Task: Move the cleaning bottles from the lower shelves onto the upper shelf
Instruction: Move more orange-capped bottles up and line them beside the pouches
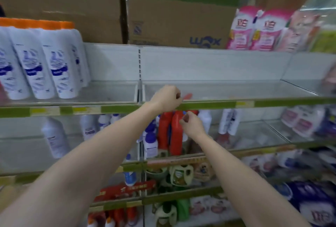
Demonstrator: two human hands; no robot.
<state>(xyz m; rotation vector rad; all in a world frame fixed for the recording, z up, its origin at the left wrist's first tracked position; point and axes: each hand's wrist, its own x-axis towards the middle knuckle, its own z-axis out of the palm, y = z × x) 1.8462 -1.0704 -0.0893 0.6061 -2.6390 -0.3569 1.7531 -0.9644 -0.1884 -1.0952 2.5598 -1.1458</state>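
Both arms out toward the shelving; left hand [168, 97] at the front lip of the upper shelf [209, 104], fingers curled in a clenched grip with nothing visible inside it; a small red shape sits just right of the knuckles, too blurred to name.

Right hand [193, 124] lower, in front of the middle shelf [254, 149], fingers curled at the tops of the two red bottles [170, 132]; cannot tell whether that grip has closed on a cap or only nears it; frame is smeared.

Red bottles stand upright on the middle shelf, packed against white bottles with blue caps [150, 140] to their left; more white bottles [228, 123] behind and right.

Upper shelf bare in its centre bay; white bottles with orange caps [45, 63] at its left end.

Risks, as judged:
- a lift by the cap alone could slip, or swing the bottle into the shelf lip above;
- a tight row means dragging one red bottle out may topple its neighbours;
- low clearance under the upper shelf invites a knock on the way out.
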